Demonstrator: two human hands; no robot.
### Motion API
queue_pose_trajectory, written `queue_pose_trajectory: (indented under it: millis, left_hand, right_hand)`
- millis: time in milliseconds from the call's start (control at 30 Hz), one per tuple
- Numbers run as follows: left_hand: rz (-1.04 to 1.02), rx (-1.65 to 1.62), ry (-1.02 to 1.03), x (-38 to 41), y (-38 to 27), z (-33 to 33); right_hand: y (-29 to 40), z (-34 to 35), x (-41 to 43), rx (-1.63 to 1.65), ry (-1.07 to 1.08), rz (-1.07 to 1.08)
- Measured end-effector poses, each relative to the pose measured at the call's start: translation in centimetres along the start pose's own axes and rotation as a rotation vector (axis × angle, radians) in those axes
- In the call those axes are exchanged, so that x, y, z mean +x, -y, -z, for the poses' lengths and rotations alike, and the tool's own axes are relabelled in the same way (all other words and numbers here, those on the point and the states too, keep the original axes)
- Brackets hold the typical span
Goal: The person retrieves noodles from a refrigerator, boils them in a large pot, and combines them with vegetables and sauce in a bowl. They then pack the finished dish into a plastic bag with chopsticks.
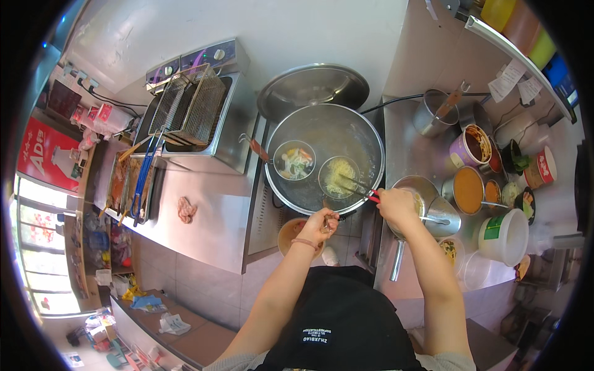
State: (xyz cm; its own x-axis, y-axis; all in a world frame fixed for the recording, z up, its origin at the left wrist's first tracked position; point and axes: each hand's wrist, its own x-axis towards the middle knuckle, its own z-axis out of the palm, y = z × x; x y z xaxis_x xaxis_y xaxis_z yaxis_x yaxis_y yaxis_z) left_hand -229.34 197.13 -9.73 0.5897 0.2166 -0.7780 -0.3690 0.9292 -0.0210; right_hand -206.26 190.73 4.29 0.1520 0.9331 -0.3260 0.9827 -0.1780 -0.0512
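Observation:
My left hand (pixel 320 226) grips the handle of a noodle strainer basket (pixel 338 177) that sits in a large round steel pot (pixel 325 109). Yellow noodles (pixel 339 175) fill the basket. Red-handled chopsticks or tongs (pixel 359 189), which of the two I cannot tell, are held in my right hand (pixel 397 204), with their dark tips in the noodles. Left of this, a second strainer basket (pixel 294 160) holds pale and green pieces of food and hooks over the pot's rim by its wooden handle (pixel 259 150). Liquid lies in the pot around both baskets.
A steel lid (pixel 313 88) leans behind the pot. Fryer baskets (pixel 188 109) rest over a deep fryer at left. On the right counter stand a steel pan (pixel 417 188), a container of orange sauce (pixel 468 190), a white tub (pixel 505 237) and a tall strainer (pixel 434 116). Below the pot is a bin (pixel 290 236).

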Motion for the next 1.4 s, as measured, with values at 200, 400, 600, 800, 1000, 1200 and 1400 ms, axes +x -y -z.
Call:
queue_pose_trajectory:
  millis: [200, 400, 600, 800, 1000, 1200, 1400]
  left_hand:
    - [0.039, -0.045, -0.004, 0.1, -0.3, 0.4]
    - [-0.003, -0.001, 0.03, 0.0, 0.1, 0.6]
    - [0.022, -0.033, 0.006, 0.4, -0.1, 0.8]
    - [0.031, -0.035, 0.022, 0.5, -0.2, 0.6]
    - [0.032, -0.029, 0.014, 0.5, -0.3, 0.9]
    - [0.012, 0.015, -0.018, 0.8, -0.1, 0.8]
    - [0.049, -0.052, 0.014, 1.0, -0.4, 1.1]
  right_hand:
    - [2.4, -0.9, 2.6, 0.05, -0.055, 0.022]
    - [0.6, 1.4, -0.7, 0.068, -0.081, 0.003]
    - [-1.8, 2.2, -4.7, 0.138, -0.1, -0.106]
    - [-2.7, 1.5, -6.6, 0.185, -0.106, -0.091]
    - [-1.8, 0.6, -5.8, 0.188, -0.128, -0.111]
    - [0.4, -2.2, -3.1, 0.116, -0.125, -0.043]
    - [1.0, -2.8, -2.8, 0.105, -0.072, -0.049]
